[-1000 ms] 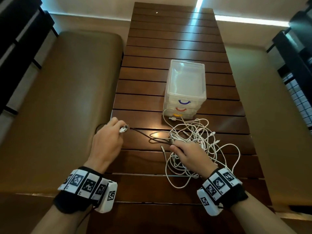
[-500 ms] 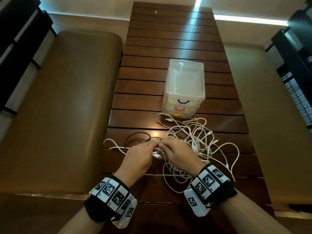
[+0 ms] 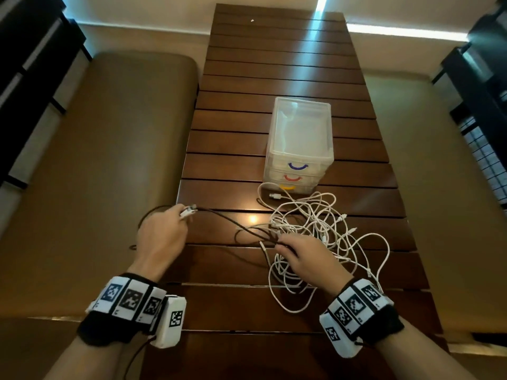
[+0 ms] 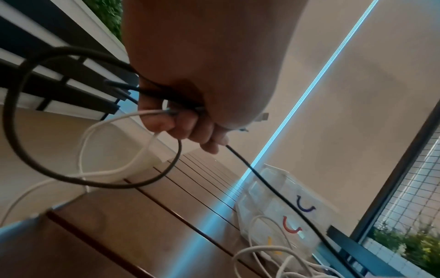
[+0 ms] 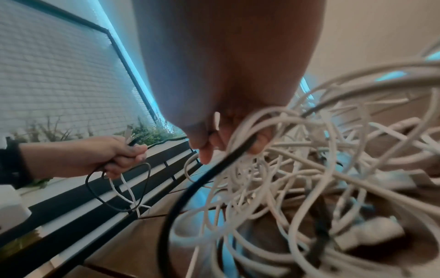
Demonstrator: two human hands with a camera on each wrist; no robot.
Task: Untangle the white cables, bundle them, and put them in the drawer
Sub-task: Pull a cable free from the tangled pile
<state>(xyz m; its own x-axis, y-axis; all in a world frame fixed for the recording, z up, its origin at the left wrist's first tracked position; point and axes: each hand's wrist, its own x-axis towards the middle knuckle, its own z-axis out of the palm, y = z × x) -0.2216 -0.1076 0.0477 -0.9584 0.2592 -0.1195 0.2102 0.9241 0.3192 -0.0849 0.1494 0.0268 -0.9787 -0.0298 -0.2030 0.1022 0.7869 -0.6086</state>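
My left hand (image 3: 162, 237) gripped black cable (image 3: 219, 218) & white plug end, fingers curled. Right hand (image 3: 307, 259) pinched black cable at the white cables (image 3: 329, 223) tangle, by drawer unit (image 3: 299, 144).

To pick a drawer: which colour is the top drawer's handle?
Blue; the top drawer's handle shows best in the head view.

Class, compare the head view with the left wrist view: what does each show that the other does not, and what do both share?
Only the head view shows the right hand holding down the tangle of white cables, and both wristbands.

Only the left wrist view shows the left hand's curled fingers from below, with loops of black cable and white cable hanging beneath them.

Both show the left hand gripping cable ends, the black cable running taut from it towards the pile, the clear drawer unit with coloured handles, and the slatted wooden table.
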